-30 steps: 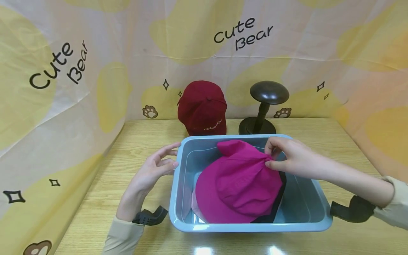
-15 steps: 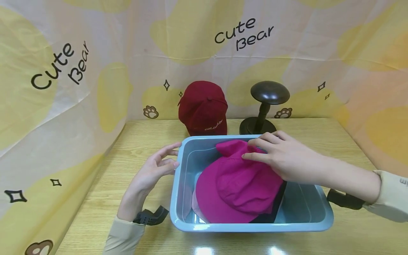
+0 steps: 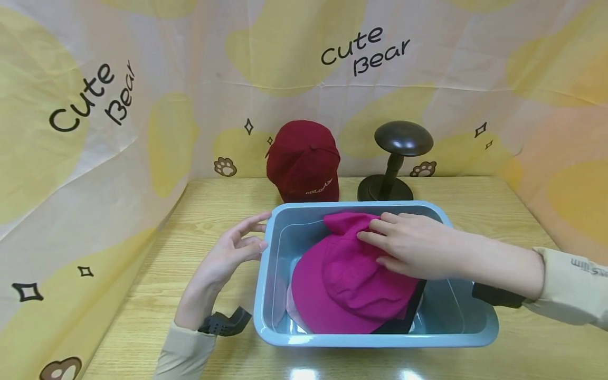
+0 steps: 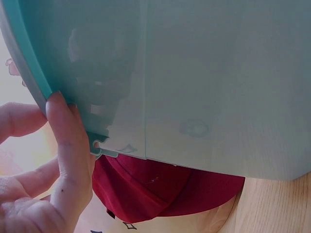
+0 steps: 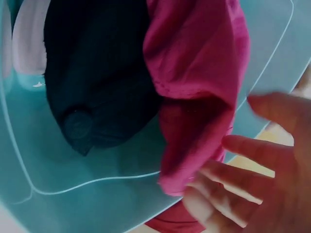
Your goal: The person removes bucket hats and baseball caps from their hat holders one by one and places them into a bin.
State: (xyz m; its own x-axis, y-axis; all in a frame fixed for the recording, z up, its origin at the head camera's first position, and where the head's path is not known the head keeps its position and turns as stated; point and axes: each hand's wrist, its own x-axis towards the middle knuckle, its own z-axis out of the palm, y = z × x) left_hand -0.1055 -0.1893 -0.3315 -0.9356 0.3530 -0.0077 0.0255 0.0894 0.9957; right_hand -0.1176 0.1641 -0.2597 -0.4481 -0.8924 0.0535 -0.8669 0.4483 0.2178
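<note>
A magenta cap point(image 3: 353, 285) lies in a light blue plastic tub point(image 3: 377, 340), its visor toward the tub's left front. Under it a black cap point(image 5: 97, 73) shows, and the edge of a pale item point(image 3: 294, 309) peeks out at the left. My right hand point(image 3: 410, 245) is over the crown's far right part, fingers extended; in the right wrist view they are spread beside the magenta fabric point(image 5: 194, 53). My left hand point(image 3: 233, 250) touches the tub's left rim from outside with fingertip and thumb, also close up in the left wrist view point(image 4: 63, 150).
Behind the tub stands a dark red cap point(image 3: 304, 158) with white lettering. To its right is a dark hat stand point(image 3: 402, 140) with a rounded top and round base. A patterned cloth point(image 3: 266, 63) hangs behind the wooden table point(image 3: 214, 198).
My right hand has let go of the pinched fabric at the magenta cap's right edge and shifted left and then lower over the crown. The left hand stays at the rim.
</note>
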